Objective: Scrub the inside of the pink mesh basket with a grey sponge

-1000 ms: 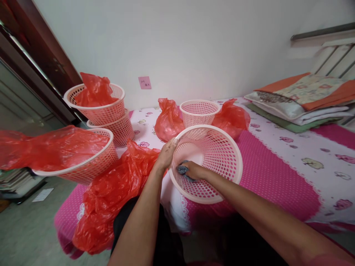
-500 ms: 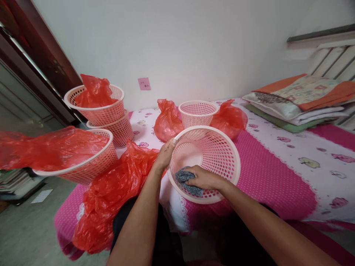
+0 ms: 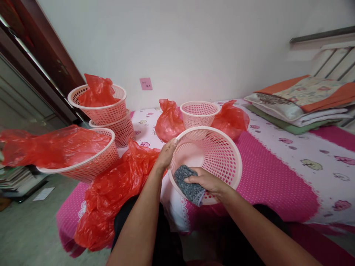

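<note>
A pink perforated plastic basket point(image 3: 222, 157) is tilted toward me at the bed's front edge, its mouth facing me. My left hand point(image 3: 167, 153) grips its rim on the left side, fingers partly hidden behind the wall. In my right hand point(image 3: 206, 180) is a bunched grey cloth point(image 3: 188, 184), pressed against the inner wall near the lower rim; one corner of the cloth hangs over the edge. Left of my forearm lies a crumpled red plastic bag point(image 3: 111, 199).
Two stacked baskets point(image 3: 111, 127) and a tilted basket point(image 3: 107, 159) with red plastic stand left. Another basket point(image 3: 198, 114) sits between two red bags point(image 3: 169, 120) by the wall. Folded bedding point(image 3: 299, 101) lies right on the patterned bedsheet point(image 3: 277, 177).
My right hand has drawn the cloth slightly outward toward the basket's lower rim, and more of the cloth shows. My left hand keeps its grip. The view has shifted slightly.
</note>
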`<state>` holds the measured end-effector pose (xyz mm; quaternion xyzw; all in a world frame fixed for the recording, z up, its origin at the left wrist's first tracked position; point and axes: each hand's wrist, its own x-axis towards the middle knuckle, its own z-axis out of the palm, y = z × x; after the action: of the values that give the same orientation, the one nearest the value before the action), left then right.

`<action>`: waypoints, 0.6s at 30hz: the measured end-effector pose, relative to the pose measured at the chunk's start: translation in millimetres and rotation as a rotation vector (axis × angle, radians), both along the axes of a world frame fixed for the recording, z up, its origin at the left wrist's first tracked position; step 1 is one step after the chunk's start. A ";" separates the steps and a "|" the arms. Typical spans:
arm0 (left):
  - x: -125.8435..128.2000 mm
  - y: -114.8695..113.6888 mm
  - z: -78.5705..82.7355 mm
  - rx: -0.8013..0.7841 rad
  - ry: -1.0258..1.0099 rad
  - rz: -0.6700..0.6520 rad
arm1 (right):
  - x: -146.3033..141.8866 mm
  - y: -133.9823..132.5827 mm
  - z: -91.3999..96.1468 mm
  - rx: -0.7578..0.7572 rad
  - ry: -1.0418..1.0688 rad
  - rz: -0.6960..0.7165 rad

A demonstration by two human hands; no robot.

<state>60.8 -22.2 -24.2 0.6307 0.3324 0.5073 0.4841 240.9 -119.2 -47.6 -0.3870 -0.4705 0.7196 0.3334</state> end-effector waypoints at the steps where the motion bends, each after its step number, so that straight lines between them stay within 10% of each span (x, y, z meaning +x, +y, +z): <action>1: 0.2 0.1 -0.1 -0.005 -0.011 -0.002 | -1.2 -0.7 -1.0 -0.032 0.035 -0.021; 18: 0.3 -1.9 0.9 -0.017 0.001 0.006 | -19.6 -4.0 -17.6 -0.232 0.510 -0.194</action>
<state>61.1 -24.2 -23.3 0.6260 0.3388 0.5055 0.4876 221.3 -123.2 -65.2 -0.2724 -0.2472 0.8073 0.4615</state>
